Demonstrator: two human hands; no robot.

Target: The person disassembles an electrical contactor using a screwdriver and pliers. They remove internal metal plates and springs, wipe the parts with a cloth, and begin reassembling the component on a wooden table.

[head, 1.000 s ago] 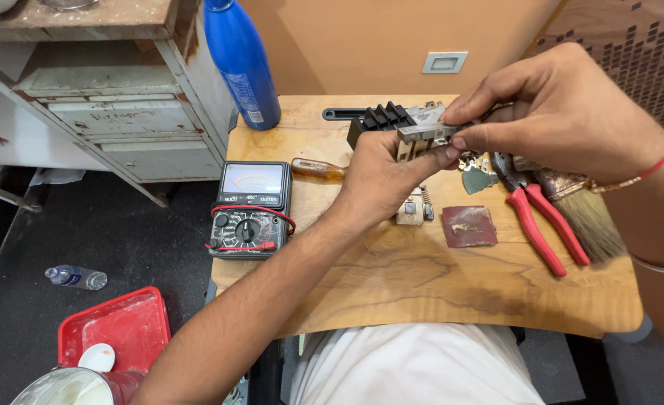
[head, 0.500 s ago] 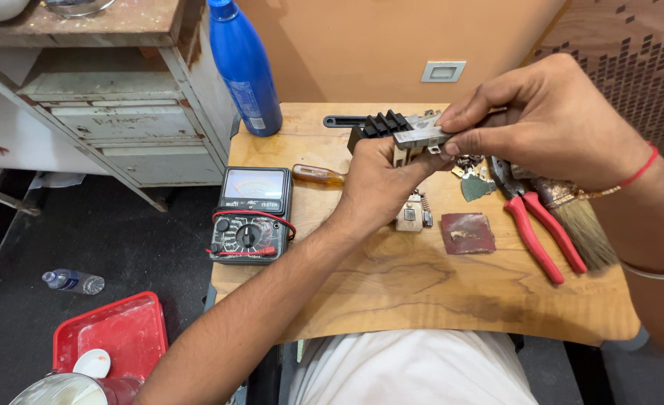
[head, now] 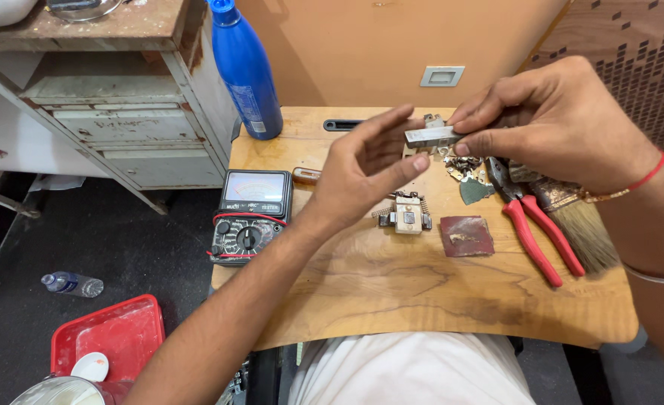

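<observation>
part (head: 431, 136): small grey metal bar with bracket tabs on top, held level above the table (head: 392, 300)
right hand (head: 553, 124): fingertips (head: 463, 133) pinched on the part's right end
left hand (head: 366, 169): open, fingers spread, holding nothing; fingertips just left of and below the part, apart from it
below left fingers: spring-sided metal piece (head: 405, 217) on table; meter (head: 251, 214) further left
below right hand: red pliers (head: 531, 236), brush (head: 576, 221), sandpaper square (head: 467, 235)
change vs 0.5 s ago: left hand was closed under the part, now off it and opened; black block no longer visible

Left hand (head: 366, 169) open, right hand (head: 549, 124) pinching
</observation>
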